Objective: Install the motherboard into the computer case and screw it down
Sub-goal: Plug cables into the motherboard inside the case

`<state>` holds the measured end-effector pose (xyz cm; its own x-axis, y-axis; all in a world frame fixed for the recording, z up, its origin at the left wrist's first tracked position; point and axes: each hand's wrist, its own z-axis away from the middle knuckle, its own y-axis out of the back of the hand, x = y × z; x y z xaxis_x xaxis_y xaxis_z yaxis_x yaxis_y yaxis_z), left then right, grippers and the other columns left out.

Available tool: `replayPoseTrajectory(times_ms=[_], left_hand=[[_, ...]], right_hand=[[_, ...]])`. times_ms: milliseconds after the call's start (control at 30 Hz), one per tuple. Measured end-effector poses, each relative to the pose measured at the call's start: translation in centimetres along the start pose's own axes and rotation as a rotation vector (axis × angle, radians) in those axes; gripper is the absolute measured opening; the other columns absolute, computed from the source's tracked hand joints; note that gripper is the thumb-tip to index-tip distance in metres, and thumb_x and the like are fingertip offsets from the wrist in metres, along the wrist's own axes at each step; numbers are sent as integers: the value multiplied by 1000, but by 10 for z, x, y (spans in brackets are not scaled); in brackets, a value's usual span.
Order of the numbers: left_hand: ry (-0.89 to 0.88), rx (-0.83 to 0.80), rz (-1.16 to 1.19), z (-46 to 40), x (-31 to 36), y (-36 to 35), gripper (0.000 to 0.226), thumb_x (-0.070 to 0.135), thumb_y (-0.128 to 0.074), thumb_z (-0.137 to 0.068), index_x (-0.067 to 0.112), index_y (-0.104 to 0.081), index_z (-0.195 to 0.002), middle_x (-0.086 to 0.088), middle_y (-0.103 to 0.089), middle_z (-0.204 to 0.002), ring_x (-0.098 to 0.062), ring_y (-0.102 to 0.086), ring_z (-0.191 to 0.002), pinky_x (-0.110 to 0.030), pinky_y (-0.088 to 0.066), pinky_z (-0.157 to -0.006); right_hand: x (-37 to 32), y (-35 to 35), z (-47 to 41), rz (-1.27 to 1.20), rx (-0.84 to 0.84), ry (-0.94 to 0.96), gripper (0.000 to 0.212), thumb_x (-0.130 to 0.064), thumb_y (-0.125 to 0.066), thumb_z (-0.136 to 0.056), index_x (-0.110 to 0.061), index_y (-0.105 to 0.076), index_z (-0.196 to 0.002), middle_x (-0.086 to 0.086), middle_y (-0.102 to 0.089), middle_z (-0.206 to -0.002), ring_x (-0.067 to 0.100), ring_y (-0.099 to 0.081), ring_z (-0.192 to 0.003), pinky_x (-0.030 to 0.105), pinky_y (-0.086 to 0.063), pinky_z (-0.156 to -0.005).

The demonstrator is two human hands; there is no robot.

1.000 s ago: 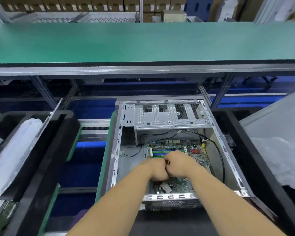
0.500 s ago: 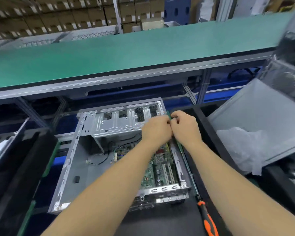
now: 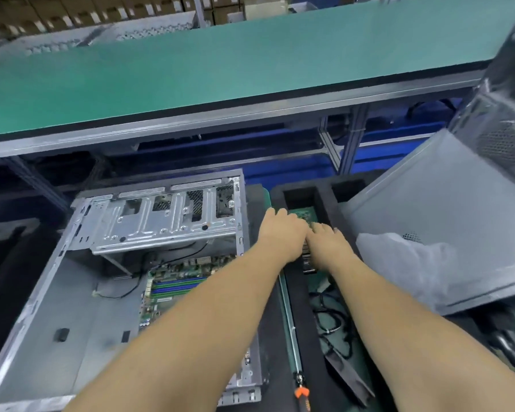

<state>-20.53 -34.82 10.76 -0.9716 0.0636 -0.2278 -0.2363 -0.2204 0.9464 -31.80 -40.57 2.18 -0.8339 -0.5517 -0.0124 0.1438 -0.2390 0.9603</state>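
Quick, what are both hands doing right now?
Left hand: open, fingers stretched flat over the green board in the black foam tray.
Right hand: open, fingers flat there too.

Both forearms reach up the frame's centre; left hand point(image 3: 281, 233) and right hand point(image 3: 327, 243) side by side, touching, palms down, fingers extended.

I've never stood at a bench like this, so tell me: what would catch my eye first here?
Two bare forearms reach up the middle, the left hand and right hand side by side over a green circuit board in a black foam tray. To their left lies an open grey metal computer case with a green motherboard on its floor. A broad green-topped shelf spans the scene above, and an orange-handled screwdriver lies near the bottom edge.
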Motion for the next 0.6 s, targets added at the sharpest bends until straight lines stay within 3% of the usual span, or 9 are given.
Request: replayPoseTrajectory(times_ms=[133, 267, 433, 600], left_hand=[[26, -80, 54, -19, -6, -6, 34, 20, -54, -95, 24, -57, -128, -4, -59, -128, -27, -49, -120, -40, -35, -98], [57, -119, 101, -28, -9, -14, 36, 17, -57, -93, 21, -56, -129, -5, -60, -126, -27, -51, -120, -41, -38, -96], [95, -174, 152, -34, -10, -23, 34, 14, -59, -90, 18, -56, -124, -7, -58, -125, -28, -49, -120, -41, -37, -97], [82, -185, 168, -34, -4, -19, 43, 14, -60, -90, 18, -53, -132, -8, -55, -127, -29, -47, -121, -43, -36, -100]], right_hand=[[2, -9, -30, 81, -154, 56, 86, -11, -55, -96, -18, -1, -162, 13, -5, -169, 31, -5, -156, 51, -9, -126], [0, -19, -45, 110, -255, -1, 96, -8, -56, -93, -24, 10, -162, 10, 3, -170, 31, 3, -157, 59, -3, -124], [1, -28, -47, 242, -203, 6, 101, -14, -61, -90, -26, 10, -161, 14, -16, -164, 35, -17, -150, 66, -5, -121], [10, -16, -36, 250, -77, 45, 105, -31, -81, -75, -27, -15, -156, 8, -34, -148, 32, -33, -135, 53, -29, -111]])
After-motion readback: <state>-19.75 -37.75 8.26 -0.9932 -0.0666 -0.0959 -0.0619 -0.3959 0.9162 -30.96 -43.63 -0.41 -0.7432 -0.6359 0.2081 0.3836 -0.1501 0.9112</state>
